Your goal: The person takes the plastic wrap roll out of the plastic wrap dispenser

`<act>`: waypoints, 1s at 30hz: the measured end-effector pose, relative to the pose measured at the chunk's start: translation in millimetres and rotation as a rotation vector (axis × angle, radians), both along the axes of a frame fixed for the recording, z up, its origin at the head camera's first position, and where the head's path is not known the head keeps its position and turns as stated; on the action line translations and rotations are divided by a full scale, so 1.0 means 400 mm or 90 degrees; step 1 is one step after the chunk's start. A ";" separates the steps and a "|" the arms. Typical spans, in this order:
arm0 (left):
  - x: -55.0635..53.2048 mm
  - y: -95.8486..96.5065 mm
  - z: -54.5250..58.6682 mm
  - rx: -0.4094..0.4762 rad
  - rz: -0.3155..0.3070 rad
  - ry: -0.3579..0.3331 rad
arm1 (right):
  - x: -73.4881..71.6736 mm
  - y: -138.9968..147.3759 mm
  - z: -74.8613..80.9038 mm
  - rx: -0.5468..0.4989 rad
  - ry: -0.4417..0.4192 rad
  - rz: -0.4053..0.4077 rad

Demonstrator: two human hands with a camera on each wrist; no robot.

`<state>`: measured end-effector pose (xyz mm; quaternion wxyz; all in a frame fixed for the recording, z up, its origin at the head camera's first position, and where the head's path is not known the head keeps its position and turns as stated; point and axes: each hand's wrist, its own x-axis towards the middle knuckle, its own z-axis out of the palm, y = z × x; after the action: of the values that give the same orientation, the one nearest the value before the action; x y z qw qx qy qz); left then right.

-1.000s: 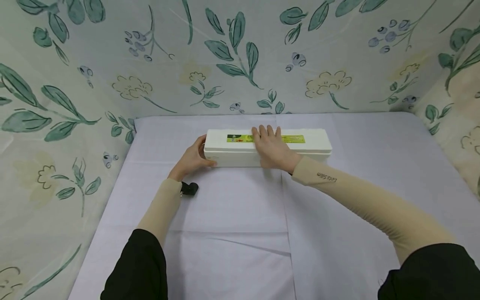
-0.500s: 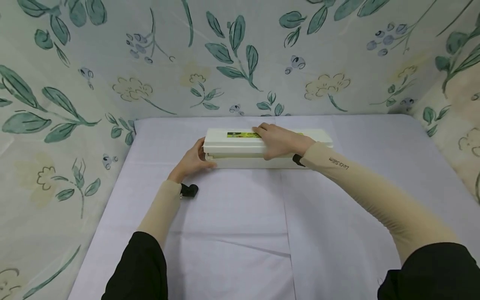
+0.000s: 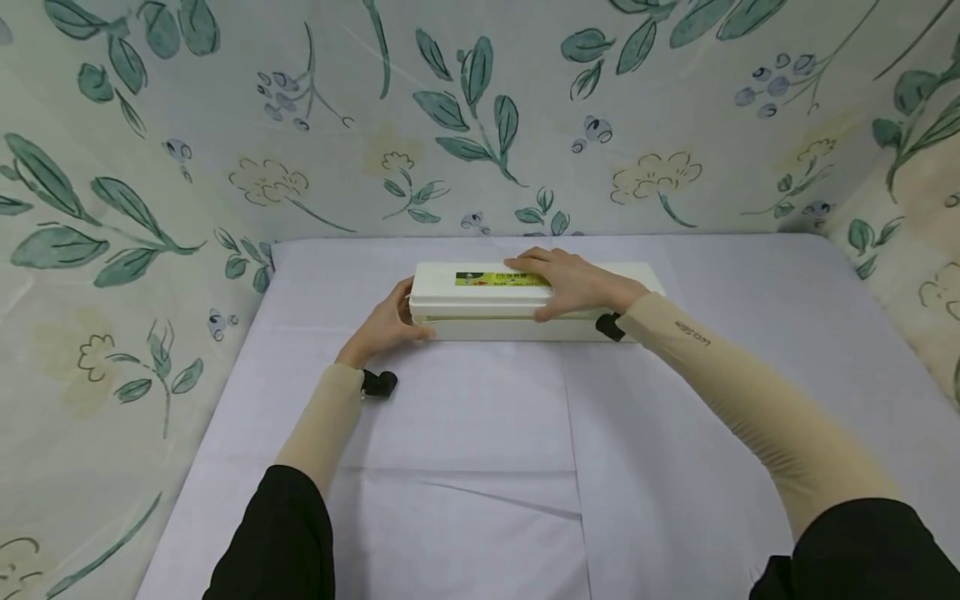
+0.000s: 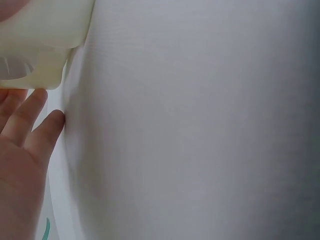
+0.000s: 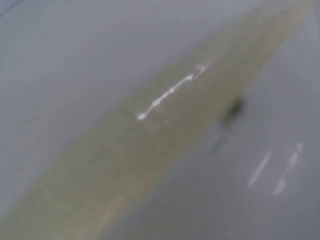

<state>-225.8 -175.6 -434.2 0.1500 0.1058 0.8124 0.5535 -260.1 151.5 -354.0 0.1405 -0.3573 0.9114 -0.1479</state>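
A long white cling film box (image 3: 487, 330) lies lengthwise on the table. On its white lid (image 3: 431, 282) is a yellow-green label (image 3: 495, 279), partly covered by my right hand. A thin yellowish gap shows under the lid's front edge. My left hand (image 3: 386, 325) grips the box's left end, thumb in front and fingers behind; fingers (image 4: 31, 112) touch the end in the left wrist view. My right hand (image 3: 577, 283) holds the lid, fingers across the top and thumb at its front edge. In the right wrist view, a blurred yellow-green band (image 5: 145, 135) carries a streak of glare.
A white cloth (image 3: 465, 417) with fold lines covers the table. Floral fabric (image 3: 637, 125) hangs behind it and along both sides. A black strap piece (image 3: 380, 384) sits at my left wrist and another black piece (image 3: 611, 327) at my right wrist.
My right hand first lay flat over the label, then gripped and raised the lid's front. The lid is now slightly lower than half a second ago. My left hand stays at the box's end.
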 end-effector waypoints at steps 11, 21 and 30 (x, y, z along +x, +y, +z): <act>0.002 0.002 -0.002 -0.007 0.003 -0.002 | -0.004 0.012 0.017 -0.032 0.055 -0.008; -0.002 0.000 0.000 -0.016 -0.001 -0.013 | 0.021 0.024 0.049 -0.043 0.119 0.005; 0.034 0.016 0.069 -0.016 -0.010 -0.026 | 0.045 0.043 0.079 -0.035 0.171 0.030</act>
<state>-212.4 -169.4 -406.7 0.1721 0.0991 0.8152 0.5441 -242.3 168.9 -322.5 0.0109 -0.3990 0.9090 -0.1199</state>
